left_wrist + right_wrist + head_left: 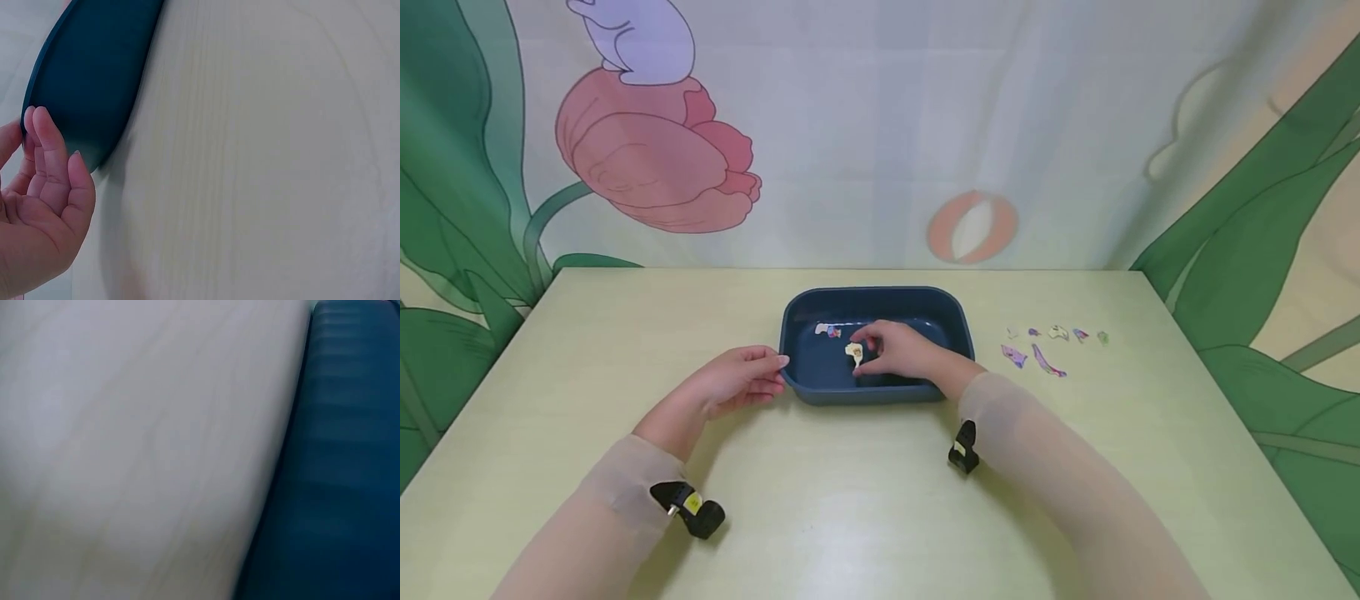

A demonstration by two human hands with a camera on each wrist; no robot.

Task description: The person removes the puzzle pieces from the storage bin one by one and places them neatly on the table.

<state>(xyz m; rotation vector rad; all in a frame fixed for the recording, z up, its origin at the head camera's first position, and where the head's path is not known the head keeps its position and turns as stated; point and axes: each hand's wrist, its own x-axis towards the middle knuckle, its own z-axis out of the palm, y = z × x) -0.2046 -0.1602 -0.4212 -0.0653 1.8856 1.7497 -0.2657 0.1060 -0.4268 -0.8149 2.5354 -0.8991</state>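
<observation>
The surface (820, 508) is pale yellowish with faint wood grain. A dark blue tray (868, 397) with rounded corners sits near the middle of its far edge, long sides roughly parallel to that edge. Toward the far right corner lies a loose row of five small flat pieces (1058, 332); nearer the front edge lie a purple piece (1014, 356) and a long, slim piece (1048, 362).

Pale beige sleeves (1063, 475) are worn, greyish near the cuffs (647, 461). On the left, a black camera (703, 520) is mounted, with a yellow label (692, 502) and silvery pin (673, 510); on the right, a second black camera (964, 458) is seen.
</observation>
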